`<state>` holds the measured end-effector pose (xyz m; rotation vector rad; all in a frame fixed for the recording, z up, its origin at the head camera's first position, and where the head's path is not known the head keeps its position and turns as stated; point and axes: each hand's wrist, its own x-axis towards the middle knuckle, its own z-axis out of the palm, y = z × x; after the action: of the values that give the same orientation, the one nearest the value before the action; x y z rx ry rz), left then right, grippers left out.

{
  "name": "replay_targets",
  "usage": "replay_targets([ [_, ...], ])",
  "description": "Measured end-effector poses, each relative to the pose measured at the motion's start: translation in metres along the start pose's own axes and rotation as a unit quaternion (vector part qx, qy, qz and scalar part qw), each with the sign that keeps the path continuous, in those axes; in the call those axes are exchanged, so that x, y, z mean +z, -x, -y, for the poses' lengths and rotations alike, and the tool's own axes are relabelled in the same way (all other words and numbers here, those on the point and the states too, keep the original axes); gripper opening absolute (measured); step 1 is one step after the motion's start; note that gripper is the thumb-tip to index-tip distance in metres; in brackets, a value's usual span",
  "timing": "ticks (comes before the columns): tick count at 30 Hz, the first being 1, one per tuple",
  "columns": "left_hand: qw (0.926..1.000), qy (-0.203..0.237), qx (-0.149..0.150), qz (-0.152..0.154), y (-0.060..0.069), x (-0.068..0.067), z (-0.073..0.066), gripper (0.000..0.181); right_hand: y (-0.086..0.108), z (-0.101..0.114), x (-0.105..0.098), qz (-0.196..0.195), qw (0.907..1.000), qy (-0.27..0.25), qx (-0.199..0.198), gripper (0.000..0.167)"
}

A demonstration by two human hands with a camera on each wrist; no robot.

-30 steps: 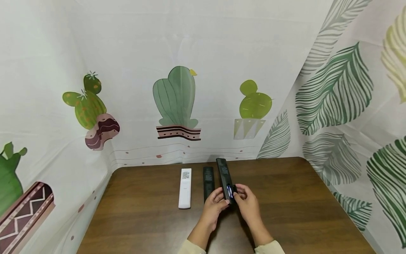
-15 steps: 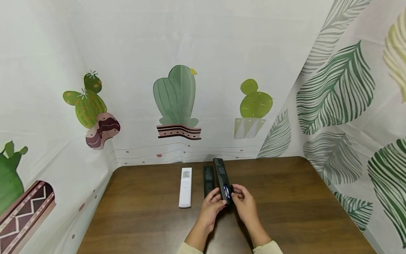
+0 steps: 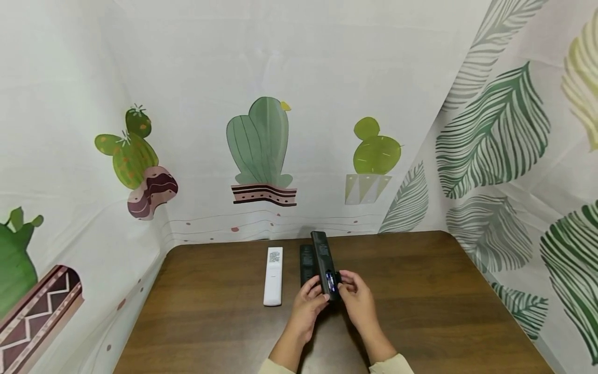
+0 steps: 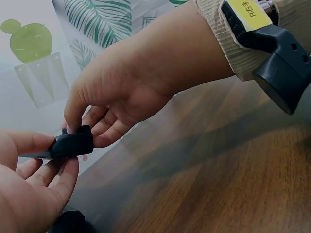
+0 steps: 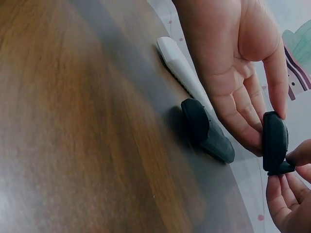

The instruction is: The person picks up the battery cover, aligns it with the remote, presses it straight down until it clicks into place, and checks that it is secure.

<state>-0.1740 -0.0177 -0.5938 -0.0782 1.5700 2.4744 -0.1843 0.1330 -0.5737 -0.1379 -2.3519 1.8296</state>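
A black remote control (image 3: pixel 322 259) is held up over the table, back side up, its battery compartment uncovered with shiny batteries (image 3: pixel 330 282) inside. My left hand (image 3: pixel 306 309) grips its near end, thumb on top and fingers beneath, as the left wrist view also shows. On its right side my right hand (image 3: pixel 358 301) pinches a small black piece that looks like the battery cover (image 5: pixel 282 168), close against the remote's edge. A second black remote (image 3: pixel 306 262) lies on the table behind and left of the held one, partly hidden. Further left lies a white remote control (image 3: pixel 273 278), back side up.
The brown wooden table (image 3: pixel 210 291) has rounded far corners. Behind and at both sides hangs a white cloth (image 3: pixel 196 104) printed with cacti and leaves. A dark camera mount with a yellow label (image 4: pixel 252 14) is strapped at the right wrist.
Both hands have drifted slightly left with the held black remote, which now covers more of the second black one. The grips look the same, and the remotes on the table stay put.
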Motion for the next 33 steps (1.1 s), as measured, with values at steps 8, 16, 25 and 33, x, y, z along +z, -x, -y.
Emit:
replay_targets([
  [8, 0.9998, 0.021, -0.006, -0.001, -0.001, -0.007, 0.0, 0.069, 0.002, 0.005, 0.006, 0.006, 0.9999, -0.011, 0.001, 0.034],
  [16, 0.9994, 0.033, -0.009, 0.008, 0.002, -0.012, -0.001, 0.073, 0.005, 0.006, 0.01, 0.006, 0.9998, -0.018, -0.006, 0.037],
  [25, 0.999, 0.041, -0.01, 0.014, 0.003, -0.014, -0.003, 0.077, 0.007, 0.012, 0.011, 0.013, 0.9997, -0.021, -0.005, 0.037],
  [33, 0.999, 0.044, -0.009, 0.001, 0.004, -0.014, -0.004, 0.079, 0.016, 0.035, 0.011, 0.027, 0.9989, -0.039, -0.004, 0.036],
])
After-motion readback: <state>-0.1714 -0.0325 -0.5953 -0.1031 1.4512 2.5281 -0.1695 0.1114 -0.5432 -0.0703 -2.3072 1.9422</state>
